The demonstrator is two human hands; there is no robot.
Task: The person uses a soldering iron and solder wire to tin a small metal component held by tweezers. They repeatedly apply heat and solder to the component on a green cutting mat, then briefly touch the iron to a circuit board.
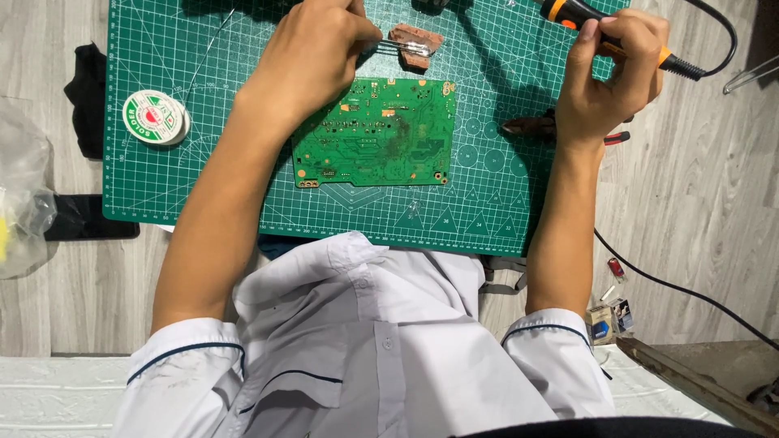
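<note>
A green cutting mat lies on a wooden floor. In its middle there is a green circuit board, flat and bare. The left hand pinches metal tweezers, and their tips lie on a small brown block just above the board. The right hand grips a soldering iron with orange and black handle. Red-handled pliers lie partly under this hand. A solder spool rests near the mat's left edge.
</note>
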